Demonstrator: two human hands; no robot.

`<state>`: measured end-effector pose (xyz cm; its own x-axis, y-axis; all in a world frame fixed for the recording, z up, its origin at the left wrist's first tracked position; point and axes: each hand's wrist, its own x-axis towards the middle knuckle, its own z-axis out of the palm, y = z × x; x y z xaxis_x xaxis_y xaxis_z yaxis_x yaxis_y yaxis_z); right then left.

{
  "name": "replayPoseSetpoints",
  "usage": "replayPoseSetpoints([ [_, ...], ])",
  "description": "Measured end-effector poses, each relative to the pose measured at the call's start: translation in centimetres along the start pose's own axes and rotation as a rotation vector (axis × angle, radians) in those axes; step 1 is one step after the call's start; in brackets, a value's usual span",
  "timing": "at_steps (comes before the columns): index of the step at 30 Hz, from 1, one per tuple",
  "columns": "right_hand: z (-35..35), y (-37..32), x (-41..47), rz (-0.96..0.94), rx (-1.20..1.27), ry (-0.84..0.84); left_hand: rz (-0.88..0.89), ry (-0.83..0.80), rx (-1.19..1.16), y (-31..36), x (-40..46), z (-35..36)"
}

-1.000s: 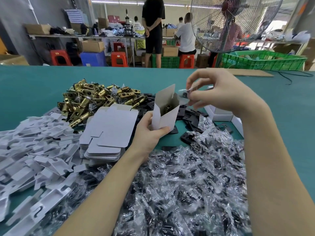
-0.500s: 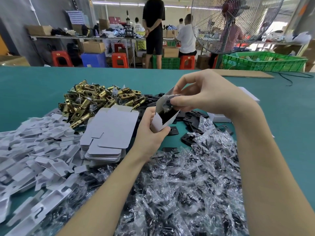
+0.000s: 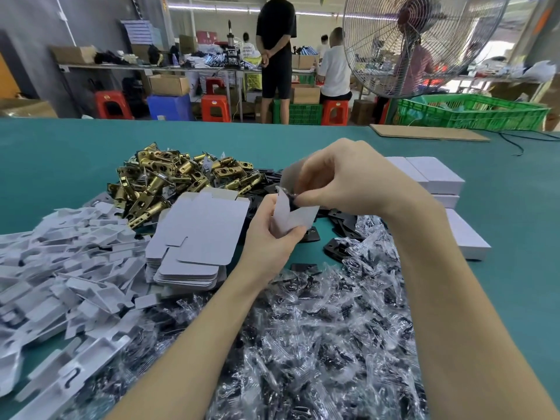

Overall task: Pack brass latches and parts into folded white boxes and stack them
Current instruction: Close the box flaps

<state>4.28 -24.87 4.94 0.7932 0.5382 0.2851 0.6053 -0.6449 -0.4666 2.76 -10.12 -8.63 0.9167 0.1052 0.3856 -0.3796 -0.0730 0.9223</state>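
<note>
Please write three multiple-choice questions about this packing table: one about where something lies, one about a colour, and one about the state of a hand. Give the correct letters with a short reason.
1. Where is the pile of brass latches?
A. Behind the stack of flat box blanks
B. On the closed white boxes
C. Inside the green crate

2. What colour is the table?
A. Red
B. Teal green
C. Yellow

3. What is the left hand doing?
A. Lying flat on the table
B. Holding a brass latch
C. Holding an open white box

Answers: 1 A, the latches lie farther from the camera than the blanks. 2 B, bare teal surface shows. 3 C, its fingers curl round the box.
</note>
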Motion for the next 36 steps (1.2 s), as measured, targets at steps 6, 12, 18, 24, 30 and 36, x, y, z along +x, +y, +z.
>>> replayPoseSetpoints([
  [6, 0.1, -0.2, 0.1, 0.032, -0.129, -0.147, -0.125, -0.002, -0.081, -0.2, 0.0, 0.1],
  [12, 0.9, -0.3, 0.3, 0.056, -0.16, -0.153, -0.174, -0.006, -0.04, -0.4, 0.0, 0.0],
  [18, 1.2, -1.2, 0.3, 0.094, -0.308, -0.211, -0.177, -0.035, -0.018, 0.1, -0.2, 0.1],
  [24, 1.1, -1.4, 0.2, 0.115, -0.26, -0.118, -0.201, -0.042, -0.08, 0.1, -0.2, 0.0],
  [30, 2.5, -1.4, 0.9, 0.211, -0.366, -0.232, -0.208, -0.1, -0.028, 0.2, -0.3, 0.0],
  [36, 1.3, -0.7, 0.8, 0.089, -0.192, 0.044, -0.232, -0.063, -0.147, 0.5, -0.1, 0.0],
])
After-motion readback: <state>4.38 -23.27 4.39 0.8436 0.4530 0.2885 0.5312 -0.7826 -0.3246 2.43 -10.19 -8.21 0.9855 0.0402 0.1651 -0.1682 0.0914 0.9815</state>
